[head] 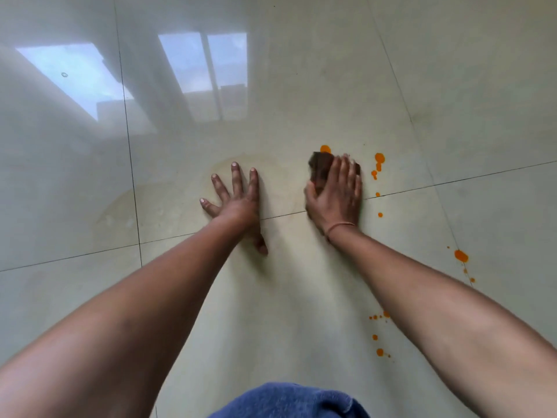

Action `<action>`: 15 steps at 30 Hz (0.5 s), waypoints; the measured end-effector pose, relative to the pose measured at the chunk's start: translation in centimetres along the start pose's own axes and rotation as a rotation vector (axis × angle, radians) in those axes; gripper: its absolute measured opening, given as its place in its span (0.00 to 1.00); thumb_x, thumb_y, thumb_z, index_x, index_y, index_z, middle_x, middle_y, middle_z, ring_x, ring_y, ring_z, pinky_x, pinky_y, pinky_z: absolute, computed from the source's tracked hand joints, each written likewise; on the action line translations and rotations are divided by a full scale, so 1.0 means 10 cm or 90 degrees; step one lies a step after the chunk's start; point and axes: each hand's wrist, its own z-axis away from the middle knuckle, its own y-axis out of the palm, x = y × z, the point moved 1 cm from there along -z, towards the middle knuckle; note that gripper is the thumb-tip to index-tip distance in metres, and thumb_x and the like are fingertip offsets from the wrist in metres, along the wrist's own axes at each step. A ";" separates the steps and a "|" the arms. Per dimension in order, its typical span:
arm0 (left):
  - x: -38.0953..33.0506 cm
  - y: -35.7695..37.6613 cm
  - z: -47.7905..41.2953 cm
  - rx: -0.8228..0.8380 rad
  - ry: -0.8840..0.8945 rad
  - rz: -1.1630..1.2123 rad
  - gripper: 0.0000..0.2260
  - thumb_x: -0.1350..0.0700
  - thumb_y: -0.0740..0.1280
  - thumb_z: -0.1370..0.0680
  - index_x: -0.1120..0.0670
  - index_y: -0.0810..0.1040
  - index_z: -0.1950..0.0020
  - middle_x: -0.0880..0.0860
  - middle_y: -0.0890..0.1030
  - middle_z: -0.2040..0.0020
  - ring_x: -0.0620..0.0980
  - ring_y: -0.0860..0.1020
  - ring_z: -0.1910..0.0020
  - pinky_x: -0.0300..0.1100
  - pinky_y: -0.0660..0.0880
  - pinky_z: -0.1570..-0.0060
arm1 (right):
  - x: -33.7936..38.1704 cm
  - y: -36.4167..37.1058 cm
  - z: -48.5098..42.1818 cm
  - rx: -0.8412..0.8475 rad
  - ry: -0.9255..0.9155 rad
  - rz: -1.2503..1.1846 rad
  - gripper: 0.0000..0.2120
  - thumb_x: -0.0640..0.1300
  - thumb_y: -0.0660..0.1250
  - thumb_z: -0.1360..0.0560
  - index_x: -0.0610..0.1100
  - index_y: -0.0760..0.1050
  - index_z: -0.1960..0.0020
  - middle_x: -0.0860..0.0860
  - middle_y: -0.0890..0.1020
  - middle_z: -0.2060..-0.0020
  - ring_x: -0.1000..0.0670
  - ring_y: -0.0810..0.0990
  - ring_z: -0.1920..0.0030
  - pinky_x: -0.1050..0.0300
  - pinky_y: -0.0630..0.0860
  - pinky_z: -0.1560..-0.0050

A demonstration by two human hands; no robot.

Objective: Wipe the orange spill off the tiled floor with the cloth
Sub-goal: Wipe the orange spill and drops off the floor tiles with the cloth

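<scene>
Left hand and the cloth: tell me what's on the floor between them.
In the head view, only bare tile lies between the left hand and the brown cloth under the right hand; a grout line crosses it, with no orange drops.

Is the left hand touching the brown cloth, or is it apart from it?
Apart. In the head view the left hand lies flat on bare tile, and the cloth is under the right hand, with floor between.

- One head-worn wide-angle view, looking steeply down and forward at the tiled floor [301,86], close above it.
- Both forearms reach in from the bottom corners.
- The far floor fills the top edge, bowed by the lens.
</scene>
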 end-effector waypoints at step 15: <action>-0.07 -0.07 -0.09 0.020 -0.032 0.023 0.71 0.54 0.83 0.41 0.45 0.22 0.28 0.54 0.15 0.34 0.70 0.23 0.32 0.79 0.41 0.39 | 0.05 0.02 0.06 0.088 -0.260 0.057 0.39 0.60 0.54 0.27 0.40 0.54 0.22 0.44 0.57 0.23 0.46 0.52 0.23 0.50 0.49 0.25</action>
